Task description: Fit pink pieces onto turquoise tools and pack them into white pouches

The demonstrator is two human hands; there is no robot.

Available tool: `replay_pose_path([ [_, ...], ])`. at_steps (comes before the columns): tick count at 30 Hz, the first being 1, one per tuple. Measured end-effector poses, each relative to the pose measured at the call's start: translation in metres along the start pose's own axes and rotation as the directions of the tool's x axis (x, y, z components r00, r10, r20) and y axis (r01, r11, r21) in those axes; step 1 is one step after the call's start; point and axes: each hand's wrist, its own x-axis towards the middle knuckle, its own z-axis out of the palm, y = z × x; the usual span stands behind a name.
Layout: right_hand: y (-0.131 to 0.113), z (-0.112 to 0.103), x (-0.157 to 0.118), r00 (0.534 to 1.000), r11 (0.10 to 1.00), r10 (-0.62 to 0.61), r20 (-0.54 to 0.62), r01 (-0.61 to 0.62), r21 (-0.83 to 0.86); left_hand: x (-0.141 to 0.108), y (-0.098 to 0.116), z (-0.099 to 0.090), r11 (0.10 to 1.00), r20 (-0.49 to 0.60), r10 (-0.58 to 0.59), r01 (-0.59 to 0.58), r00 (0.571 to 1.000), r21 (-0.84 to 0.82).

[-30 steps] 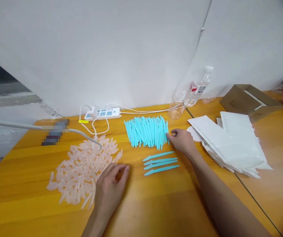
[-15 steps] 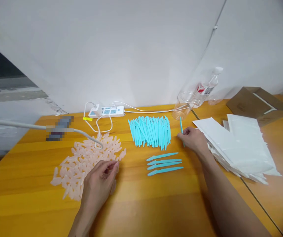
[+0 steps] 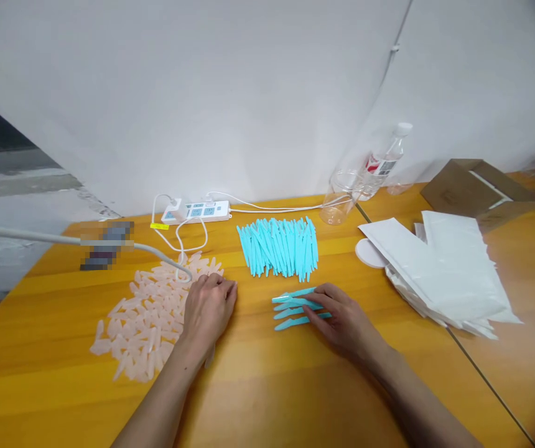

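My left hand (image 3: 211, 305) rests palm down at the right edge of a spread of pale pink, leaf-shaped plastic pieces (image 3: 141, 348). Its fingers are curled under, and whatever they hold is hidden. One pink piece (image 3: 210, 356) pokes out beneath the wrist. Over a short row of turquoise eyebrow razors (image 3: 288, 323), my right hand (image 3: 337, 314) has thumb and fingertips closed about the handle ends, gripping a razor (image 3: 295, 294) at the far side of the row. Behind lies a dense pile of similar turquoise razors (image 3: 279, 249).
A white power strip (image 3: 197, 212) with cables lies by the wall. A clear plastic tub (image 3: 335, 208) and a bottle (image 3: 382, 168) stand behind. White padded envelopes (image 3: 454, 267), a white disc (image 3: 370, 253) and a cardboard box (image 3: 473, 186) are on the right. A grey cable (image 3: 155, 249) crosses the pink pieces.
My right hand has come down and left from beside the envelopes, where it held a razor upright, to the short row. My left hand has moved forward and turned palm down.
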Motion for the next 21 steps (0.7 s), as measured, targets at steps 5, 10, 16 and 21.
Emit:
replay_pose_path([
  [5, 0.003, 0.001, -0.001, 0.999, 0.999, -0.048, -0.009, 0.048, -0.009, -0.016, 0.009, -0.004, 0.923, 0.12, -0.099, 0.136, 0.988, -0.361],
  [10, -0.005, 0.002, -0.002, 0.996, 0.997, -0.08, 0.038, 0.08, -0.003, -0.043, 0.021, -0.007, 0.374, 0.405, -0.271, 0.483, 0.873, -0.792],
  [16, -0.012, 0.003, -0.004, 0.991, 0.993, -0.113, 0.067, 0.114, -0.017, -0.064, 0.032, 0.002, 0.108, 0.434, -0.472, 0.539, 0.768, -0.835],
  [21, -0.011, 0.006, -0.005, 0.989, 0.991, -0.136, 0.059, 0.137, -0.007, -0.069, 0.04, 0.01, 0.15, 0.425, -0.491, 0.554, 0.761, -0.819],
])
